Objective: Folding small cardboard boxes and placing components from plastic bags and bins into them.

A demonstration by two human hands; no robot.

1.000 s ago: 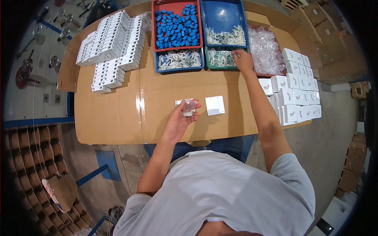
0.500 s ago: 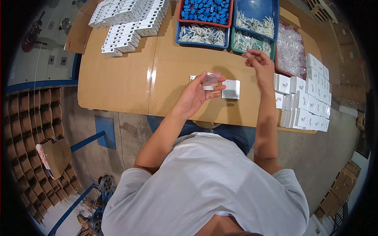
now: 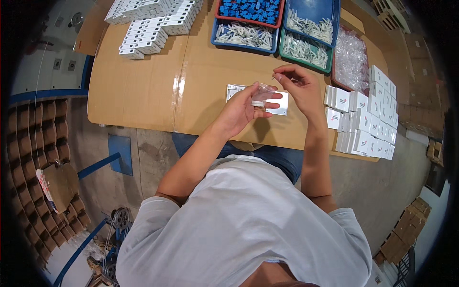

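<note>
My left hand, palm up, holds a small clear plastic bag between thumb and fingers. A short white piece lies in or against the bag. To its right, my right hand is raised over the table with thumb and forefinger pinched together. A tiny pale thing seems to stick out at those fingertips, too small to name. A flat white plastic box rests on the table behind the left fingers. Another white part shows partly behind the left hand.
Trays stand at the back: a red tray of blue pieces, blue and green trays of white plugs, and a red tray of clear bags. Stacked white boxes fill the right and far left of the cardboard-covered table.
My right hand has moved left and nearer, away from the green tray and toward the bag. The left hand keeps hold of the bag. The whole view has shifted slightly.
</note>
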